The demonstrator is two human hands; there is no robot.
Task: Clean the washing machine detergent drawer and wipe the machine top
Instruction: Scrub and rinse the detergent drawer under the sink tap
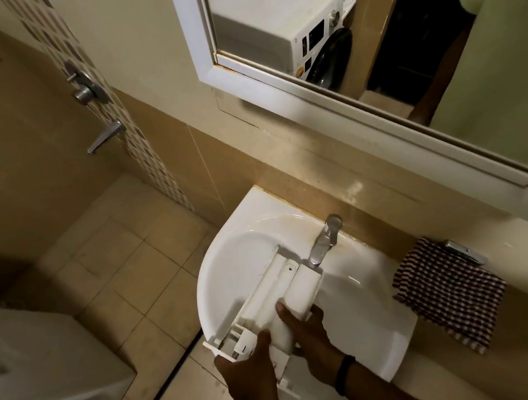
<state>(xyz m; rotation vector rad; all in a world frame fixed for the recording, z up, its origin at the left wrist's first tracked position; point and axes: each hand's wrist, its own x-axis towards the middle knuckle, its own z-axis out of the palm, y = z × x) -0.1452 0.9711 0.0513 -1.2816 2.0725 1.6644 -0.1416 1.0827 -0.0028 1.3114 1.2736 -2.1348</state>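
Observation:
I hold the white plastic detergent drawer (272, 296) upside down over the white sink (367, 307), its far end under the chrome tap (325, 240). My left hand (248, 370) grips the drawer's near end from the left. My right hand (304, 330) grips its right side, thumb on the underside, with a black band on that wrist. The washing machine (24, 369) stands at the lower left; only part of its top and door shows. A red and white checked cloth (449, 288) hangs over the counter edge to the right of the sink.
A white-framed mirror (317, 37) above the sink reflects the washing machine and a green towel. Shower fittings (86, 89) and a spout (105, 136) are on the left wall. Beige floor tiles (122, 272) lie between machine and sink. A chrome holder (465, 252) sits by the cloth.

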